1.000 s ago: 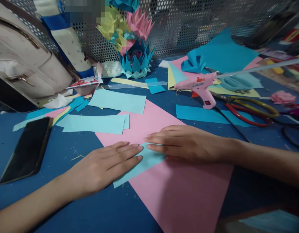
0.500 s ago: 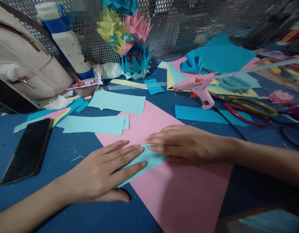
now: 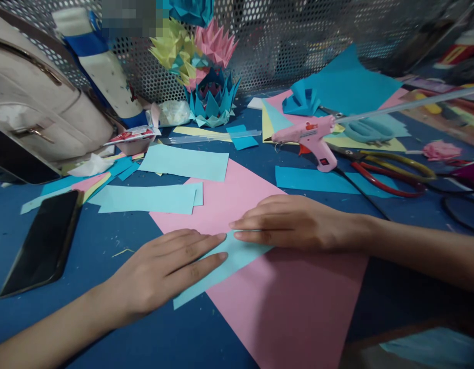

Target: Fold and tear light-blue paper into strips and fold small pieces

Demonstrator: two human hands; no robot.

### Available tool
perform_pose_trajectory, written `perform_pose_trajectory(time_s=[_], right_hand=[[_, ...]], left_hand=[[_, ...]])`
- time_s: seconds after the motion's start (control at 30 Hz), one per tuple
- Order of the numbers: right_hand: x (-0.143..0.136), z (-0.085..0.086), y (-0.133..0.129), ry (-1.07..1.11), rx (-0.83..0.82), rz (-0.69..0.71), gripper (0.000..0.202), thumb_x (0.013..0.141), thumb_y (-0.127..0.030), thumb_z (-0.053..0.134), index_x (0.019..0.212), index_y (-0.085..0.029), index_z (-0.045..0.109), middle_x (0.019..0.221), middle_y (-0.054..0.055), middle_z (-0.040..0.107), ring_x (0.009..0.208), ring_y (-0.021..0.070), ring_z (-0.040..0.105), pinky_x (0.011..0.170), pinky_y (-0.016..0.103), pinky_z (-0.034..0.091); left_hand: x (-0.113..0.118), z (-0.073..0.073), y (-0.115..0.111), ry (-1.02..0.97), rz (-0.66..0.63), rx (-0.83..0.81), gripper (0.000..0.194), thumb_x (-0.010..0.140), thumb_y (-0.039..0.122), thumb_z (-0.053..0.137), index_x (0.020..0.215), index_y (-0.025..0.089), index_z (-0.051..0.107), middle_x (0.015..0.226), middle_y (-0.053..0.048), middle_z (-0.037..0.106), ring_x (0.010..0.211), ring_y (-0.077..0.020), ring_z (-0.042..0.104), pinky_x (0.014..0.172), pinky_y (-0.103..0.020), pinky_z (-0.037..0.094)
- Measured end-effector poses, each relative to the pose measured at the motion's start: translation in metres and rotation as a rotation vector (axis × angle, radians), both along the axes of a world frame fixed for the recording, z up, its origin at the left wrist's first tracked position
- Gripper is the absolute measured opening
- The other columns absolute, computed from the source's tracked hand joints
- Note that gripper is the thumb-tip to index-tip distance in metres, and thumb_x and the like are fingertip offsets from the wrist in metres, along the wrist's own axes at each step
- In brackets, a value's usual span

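Observation:
A light blue paper strip (image 3: 225, 264) lies slanted across a pink paper sheet (image 3: 298, 307), its lower left end reaching onto the blue table. My left hand (image 3: 160, 271) rests flat on the strip's left part, fingers stretched toward the middle and thumb hidden. From the other side my right hand (image 3: 294, 223) lies over the strip's right end, fingers extended and touching its upper edge. The fingertips of both hands nearly meet. Behind them are more light blue paper strips (image 3: 148, 199), partly on the pink sheet.
A phone (image 3: 42, 241) lies at left, near a bag (image 3: 44, 102) and a white-and-blue bottle (image 3: 102, 66). Folded paper flowers (image 3: 212, 97) stand at the back. A pink glue gun (image 3: 310, 136), red-and-yellow-handled scissors (image 3: 391, 171) and a dark blue paper strip (image 3: 314, 179) lie right.
My left hand has slid slightly left and its thumb has gone out of sight, uncovering the strip's lower left end. My right hand has lifted its lower fingers off the strip's near edge.

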State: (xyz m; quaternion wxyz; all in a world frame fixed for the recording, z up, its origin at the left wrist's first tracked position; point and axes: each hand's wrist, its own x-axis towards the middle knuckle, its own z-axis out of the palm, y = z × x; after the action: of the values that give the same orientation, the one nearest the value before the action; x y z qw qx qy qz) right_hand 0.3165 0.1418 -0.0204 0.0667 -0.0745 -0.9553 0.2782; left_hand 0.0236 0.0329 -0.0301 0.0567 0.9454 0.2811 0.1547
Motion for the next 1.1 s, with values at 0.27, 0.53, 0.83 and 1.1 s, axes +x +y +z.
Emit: perform_pose_trajectory(time_s=[0.27,0.53,0.83,1.1], right_hand=[[0.004,0.001,0.002,0.026,0.287,0.141,0.042,0.104,-0.019,0.024,0.14,-0.019,0.047,0.139,0.008,0.055,0.13,0.0148,0.048,0.106,0.035,0.04],[0.003,-0.001,0.003,0.085,0.417,0.168,0.037,0.102,-0.027,0.038,0.133,-0.014,0.054,0.133,0.013,0.058,0.125,0.0199,0.053,0.1,0.038,0.046],[0.004,0.0,0.004,0.101,0.395,0.16,0.038,0.103,-0.023,0.033,0.134,-0.015,0.053,0.129,0.012,0.061,0.123,0.0178,0.054,0.1,0.035,0.045],[0.002,0.001,0.007,0.026,0.184,0.04,0.038,0.103,-0.027,0.035,0.137,-0.02,0.051,0.136,0.007,0.057,0.127,0.0161,0.051,0.104,0.034,0.04]], left_hand=[[0.0,0.004,0.004,0.051,-0.036,-0.04,0.042,0.101,0.01,0.029,0.138,0.014,0.047,0.145,-0.01,0.049,0.137,-0.0172,0.041,0.113,-0.038,0.037],[-0.003,0.006,0.009,0.096,-0.089,-0.057,0.042,0.102,0.011,0.027,0.14,0.015,0.044,0.147,-0.009,0.045,0.139,-0.0178,0.037,0.113,-0.04,0.037],[-0.003,0.008,0.009,0.099,-0.092,-0.049,0.043,0.102,0.01,0.026,0.142,0.013,0.041,0.149,-0.009,0.044,0.14,-0.0166,0.036,0.114,-0.034,0.036],[-0.008,0.006,0.012,0.106,0.01,-0.06,0.05,0.102,0.011,0.024,0.152,0.021,0.022,0.15,-0.007,0.043,0.139,-0.0166,0.037,0.114,-0.036,0.036]])
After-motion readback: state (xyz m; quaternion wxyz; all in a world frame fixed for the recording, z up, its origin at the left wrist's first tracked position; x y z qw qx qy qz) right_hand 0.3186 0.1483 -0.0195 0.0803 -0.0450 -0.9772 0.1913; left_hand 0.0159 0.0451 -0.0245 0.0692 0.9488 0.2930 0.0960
